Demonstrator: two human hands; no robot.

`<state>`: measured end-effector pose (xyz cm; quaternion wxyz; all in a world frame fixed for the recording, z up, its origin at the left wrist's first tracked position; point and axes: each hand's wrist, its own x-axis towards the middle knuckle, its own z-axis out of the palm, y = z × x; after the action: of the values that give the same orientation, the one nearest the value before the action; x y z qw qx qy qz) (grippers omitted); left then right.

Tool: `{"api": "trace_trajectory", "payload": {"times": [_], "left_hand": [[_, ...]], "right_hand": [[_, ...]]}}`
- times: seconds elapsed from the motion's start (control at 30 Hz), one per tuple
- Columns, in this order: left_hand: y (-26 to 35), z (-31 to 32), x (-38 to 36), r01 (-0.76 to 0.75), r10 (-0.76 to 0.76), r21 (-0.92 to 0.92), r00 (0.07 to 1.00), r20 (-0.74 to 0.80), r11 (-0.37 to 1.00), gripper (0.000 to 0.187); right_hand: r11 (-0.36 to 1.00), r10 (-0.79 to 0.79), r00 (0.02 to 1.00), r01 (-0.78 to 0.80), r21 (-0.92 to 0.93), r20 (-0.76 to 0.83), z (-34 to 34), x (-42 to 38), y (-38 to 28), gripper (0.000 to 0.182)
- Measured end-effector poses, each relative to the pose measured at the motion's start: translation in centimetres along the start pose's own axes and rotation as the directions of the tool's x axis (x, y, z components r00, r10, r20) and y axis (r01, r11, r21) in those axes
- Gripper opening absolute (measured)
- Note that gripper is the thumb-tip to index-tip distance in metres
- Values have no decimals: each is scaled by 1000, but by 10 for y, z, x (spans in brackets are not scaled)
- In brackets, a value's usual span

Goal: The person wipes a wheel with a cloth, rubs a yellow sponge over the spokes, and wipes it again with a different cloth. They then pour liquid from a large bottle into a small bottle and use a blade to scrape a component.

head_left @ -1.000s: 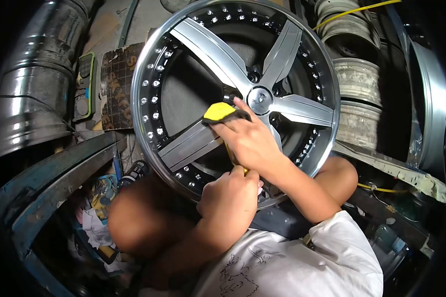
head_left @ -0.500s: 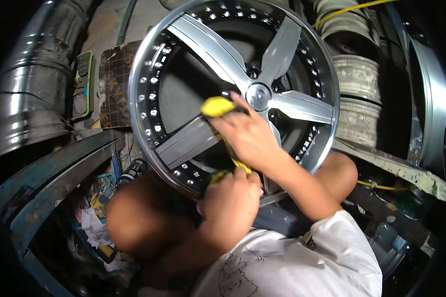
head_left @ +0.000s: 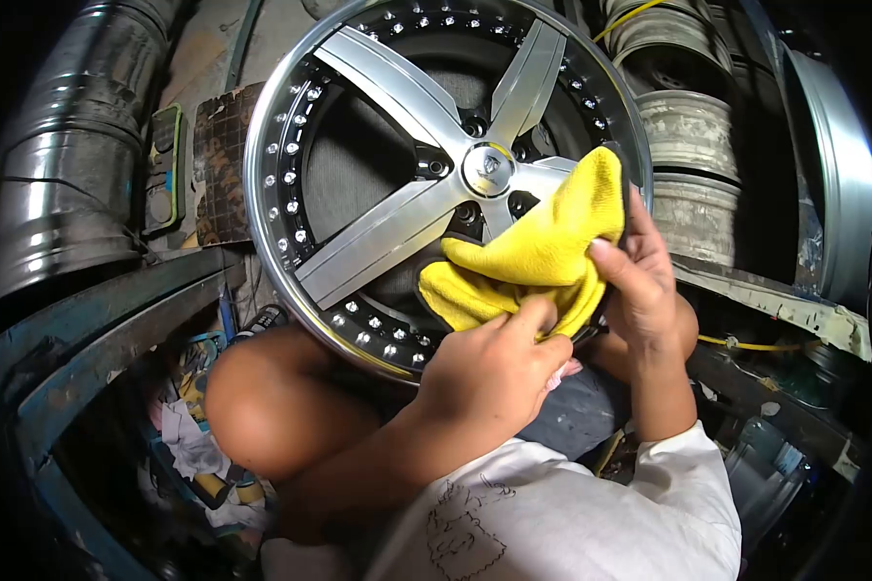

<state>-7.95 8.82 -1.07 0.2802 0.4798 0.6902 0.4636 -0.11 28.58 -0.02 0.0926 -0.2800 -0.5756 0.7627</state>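
Note:
A yellow microfiber cloth (head_left: 543, 242) with a dark edge is bunched between my two hands, in front of the lower right of a car wheel rim (head_left: 383, 237). My left hand (head_left: 499, 363) is closed round the cloth's lower folds. My right hand (head_left: 639, 271) grips its right side, the thumb pressed on the yellow face and the fingers behind. The rim is tilted up before my knees, with silver spokes, a round center cap (head_left: 488, 168) and bright bolts round a black ring. The cloth hides its lower right spokes.
Stacked bare rims (head_left: 686, 145) stand on the right and shiny metal barrels (head_left: 77, 165) on the left. A brown patterned board (head_left: 228, 165) lies left of the wheel. Painted metal beams (head_left: 116, 320) run along the lower left, near crumpled white paper (head_left: 189, 441).
My right hand has moved right, off the spokes near the center, and the cloth is now spread between both hands. My left hand has shifted slightly right. The wheel's spokes and cap have turned or shifted slightly left.

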Motion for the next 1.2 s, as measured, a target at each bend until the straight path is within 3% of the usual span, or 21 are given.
{"api": "trace_trajectory", "payload": {"times": [0.03, 0.07, 0.13, 0.2, 0.27, 0.33, 0.43, 0.47, 0.53, 0.6, 0.67, 0.7, 0.77, 0.87, 0.93, 0.97, 1.0, 1.07, 1.1, 1.13, 1.2], "left_hand": [[3, -1, 1, -1, -4, -72, 998, -61, 997, 15], [6, -4, 3, -7, -11, -142, 993, -121, 990, 15], [9, -18, 9, -84, 67, -77, 978, -197, 994, 13], [5, -24, 16, -130, 103, -115, 971, -215, 985, 13], [-3, -16, 20, -134, 131, -6, 975, -178, 991, 14], [-8, -8, 18, -84, 97, 145, 992, -83, 986, 12], [-2, -13, 11, -70, 76, 185, 997, -26, 980, 11], [-3, -16, 11, -90, 95, 127, 995, -34, 988, 8], [-1, -24, 15, -92, 91, -55, 996, -4, 994, 6], [2, -26, 17, -118, 126, -155, 991, 43, 981, 6], [0, -14, 18, -105, 129, -331, 990, 51, 938, 8], [-3, -7, 18, -84, 131, -426, 988, 82, 901, 12], [0, 1, 21, -112, 172, -466, 981, 89, 878, 13], [4, 5, 25, -70, 166, -506, 975, 146, 860, 13], [6, 1, 26, -26, 160, -483, 958, 237, 875, 12], [5, 2, 25, 7, 155, -501, 947, 281, 866, 12], [2, 2, 25, 37, 152, -513, 935, 322, 858, 11], [-8, 7, 22, 23, 102, -406, 953, 284, 913, 12], [-11, 5, 21, 29, 79, -349, 953, 292, 937, 12], [-14, 3, 21, 39, 53, -291, 953, 299, 956, 11], [-19, 1, 18, 53, 14, -229, 960, 281, 972, 12]], "right_hand": [[996, -37, 999, 34, 79, 38, 1, -2, -9, 59], [999, -28, 992, 23, 36, 124, -10, -2, -17, 52], [994, 56, 978, -73, 78, 203, -9, 2, -33, 46], [980, 113, 970, -144, 135, 213, -4, 5, -23, 42], [949, 171, 943, -236, 211, 286, -6, 3, -2, 41], [995, 98, 963, -86, -57, 251, 0, -6, -5, 39], [999, 13, 983, -21, 42, 184, -11, -11, -12, 50], [995, -33, 986, 17, 100, 161, -16, -12, -14, 58], [920, -141, 964, 44, 389, 225, -24, -14, -14, 64], [802, -184, 932, -42, 596, 313, -26, -10, -4, 73], [794, -149, 958, -32, 607, 246, -2, -23, -1, 74], [755, -253, 942, 49, 654, 221, 4, -24, 10, 79], [740, -277, 910, -3, 673, 308, -1, -21, 9, 77], [787, -228, 945, 37, 615, 235, -2, -15, -4, 56], [939, -207, 964, 147, 311, 169, 3, -6, -10, 41], [977, -110, 963, 60, 202, 246, 11, -1, -15, 51], [980, -30, 978, 69, -187, 205, 28, 1, -22, 50], [729, -211, 847, 469, -498, 487, 24, 25, -3, 46], [687, -163, 824, 489, -537, 543, 29, 34, -4, 40], [551, -96, 830, 504, -665, 550, 28, 40, -1, 40], [378, -107, 816, 562, -736, 568, 34, 51, 5, 37]]}}
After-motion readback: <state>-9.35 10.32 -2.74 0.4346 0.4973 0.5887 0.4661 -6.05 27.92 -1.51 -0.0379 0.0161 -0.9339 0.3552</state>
